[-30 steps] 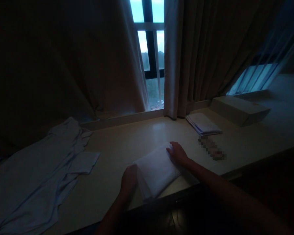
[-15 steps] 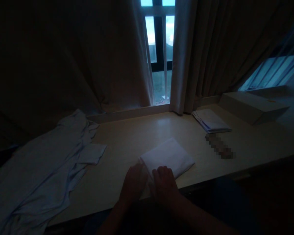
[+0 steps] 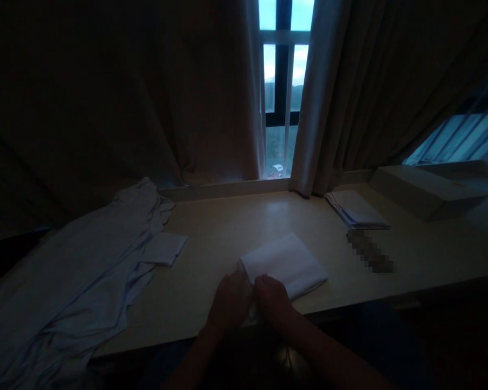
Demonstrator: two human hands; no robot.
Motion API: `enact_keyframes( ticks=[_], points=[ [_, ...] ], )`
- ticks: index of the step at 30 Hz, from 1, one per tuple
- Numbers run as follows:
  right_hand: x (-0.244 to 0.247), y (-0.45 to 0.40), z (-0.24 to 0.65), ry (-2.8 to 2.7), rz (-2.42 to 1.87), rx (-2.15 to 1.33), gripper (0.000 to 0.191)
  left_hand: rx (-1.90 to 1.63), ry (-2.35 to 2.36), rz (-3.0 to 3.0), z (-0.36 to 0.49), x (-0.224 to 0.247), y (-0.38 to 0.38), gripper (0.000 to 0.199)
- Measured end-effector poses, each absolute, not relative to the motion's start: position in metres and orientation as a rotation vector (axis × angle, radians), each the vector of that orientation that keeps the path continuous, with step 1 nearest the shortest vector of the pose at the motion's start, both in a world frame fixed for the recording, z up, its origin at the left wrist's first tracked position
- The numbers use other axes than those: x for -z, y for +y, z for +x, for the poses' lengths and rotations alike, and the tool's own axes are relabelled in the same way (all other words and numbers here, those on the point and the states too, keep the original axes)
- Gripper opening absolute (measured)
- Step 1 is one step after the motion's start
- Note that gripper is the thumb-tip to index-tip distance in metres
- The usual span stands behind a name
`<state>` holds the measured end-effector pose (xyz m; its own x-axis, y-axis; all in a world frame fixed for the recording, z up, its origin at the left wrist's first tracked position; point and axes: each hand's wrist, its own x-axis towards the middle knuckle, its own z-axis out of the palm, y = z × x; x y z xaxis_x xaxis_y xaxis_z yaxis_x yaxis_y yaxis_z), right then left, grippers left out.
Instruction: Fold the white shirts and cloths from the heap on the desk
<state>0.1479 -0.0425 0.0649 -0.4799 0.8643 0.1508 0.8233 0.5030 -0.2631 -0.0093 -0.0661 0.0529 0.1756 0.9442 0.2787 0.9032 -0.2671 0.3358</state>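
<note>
A folded white garment (image 3: 290,262) lies on the pale desk (image 3: 203,230), its near left edge toward me. My left hand (image 3: 231,297) is at that garment's left corner, fingers curled closed on the edge. Right beside it, my right hand (image 3: 273,297) is closed on the near edge, with the knuckles up. The two hands almost touch, and a bit of cloth shows between and below them. In the dim light the fingertips and the exact grip are hard to see.
Loose white garments (image 3: 93,276) are heaped along the left side. Toward the right are a stack of folded white cloth (image 3: 358,208), a small blurred-out object (image 3: 370,252) and a long pale box (image 3: 427,189). Dark curtains (image 3: 219,108) hang behind, around a narrow window (image 3: 284,81).
The view has shifted, so everything sits slightly lower and further right. My fingers have curled in tighter at the garment's near edge, and my hands are closer together.
</note>
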Motion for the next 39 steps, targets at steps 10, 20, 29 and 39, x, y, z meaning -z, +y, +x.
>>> enact_keyframes(
  ticks=[10, 20, 29, 39],
  points=[
    [-0.045, -0.062, 0.225, -2.069, -1.033, -0.320, 0.029, -0.884, 1.902, 2.123, -0.018, -0.044, -0.058, 0.035],
    [-0.002, -0.009, 0.342, -1.924, -1.395, -0.182, 0.055, -0.888, 2.071, 1.608, -0.009, -0.025, -0.008, 0.047],
    [-0.003, -0.014, 0.338, -1.886, -1.408, -0.262, 0.051, -0.866, 2.158, 1.540, -0.003, -0.023, -0.014, 0.044],
    [-0.007, -0.015, 0.333, -1.896, -1.429, -0.207, 0.047, -0.873, 2.215, 1.495, 0.001, -0.019, -0.009, 0.043]
  ],
)
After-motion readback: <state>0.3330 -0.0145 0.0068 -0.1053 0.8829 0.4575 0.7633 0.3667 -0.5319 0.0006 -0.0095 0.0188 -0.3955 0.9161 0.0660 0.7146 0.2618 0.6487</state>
